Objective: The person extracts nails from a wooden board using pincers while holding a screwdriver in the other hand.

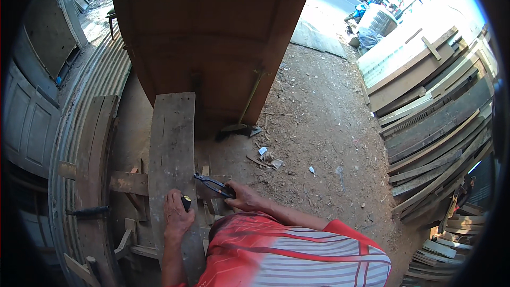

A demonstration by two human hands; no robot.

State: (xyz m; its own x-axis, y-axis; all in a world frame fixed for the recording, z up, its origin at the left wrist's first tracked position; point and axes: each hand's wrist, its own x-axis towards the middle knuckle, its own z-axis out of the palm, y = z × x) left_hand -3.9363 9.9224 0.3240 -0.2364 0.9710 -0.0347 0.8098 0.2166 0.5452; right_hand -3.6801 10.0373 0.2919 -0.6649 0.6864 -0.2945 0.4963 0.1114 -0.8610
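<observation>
A long, worn grey plank (172, 127) runs away from me, raised off the ground on a wooden frame. My left hand (178, 213) is closed on top of it around a dark handle with a yellow round end (186, 200); the rest of that object is hidden under my fingers. To the right, my right hand (245, 197) grips the handles of metal pincers (211, 183). Their head touches or nearly touches the plank's right edge; I cannot tell which. The pincer handles stand slightly apart.
A second plank (94, 143) lies to the left, with a black bar-like tool (89, 211) across it. Ahead stands a large brown wooden panel (207, 37), a broom (241, 119) leaning against it. Stacked boards (441, 122) line the right side. Debris litters the dirt ground (319, 127).
</observation>
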